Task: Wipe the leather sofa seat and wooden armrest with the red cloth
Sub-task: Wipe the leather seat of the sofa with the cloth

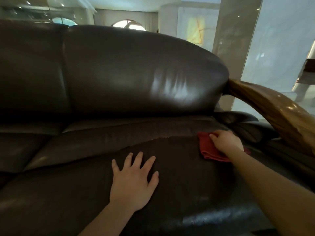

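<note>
The dark brown leather sofa seat (184,169) fills the lower half of the view. On its far right part lies the folded red cloth (208,149), pressed flat under my right hand (225,141), whose fingers are curled over it. My left hand (134,179) rests flat on the middle of the seat with its fingers spread and holds nothing. The curved, glossy wooden armrest (279,114) rises at the right, just beyond the cloth and apart from it.
The rounded leather backrest (136,72) stands behind the seat, with a second cushion (29,68) to its left. A dark leather side pad (247,128) sits between seat and armrest. Pale walls and a glass panel lie beyond the sofa.
</note>
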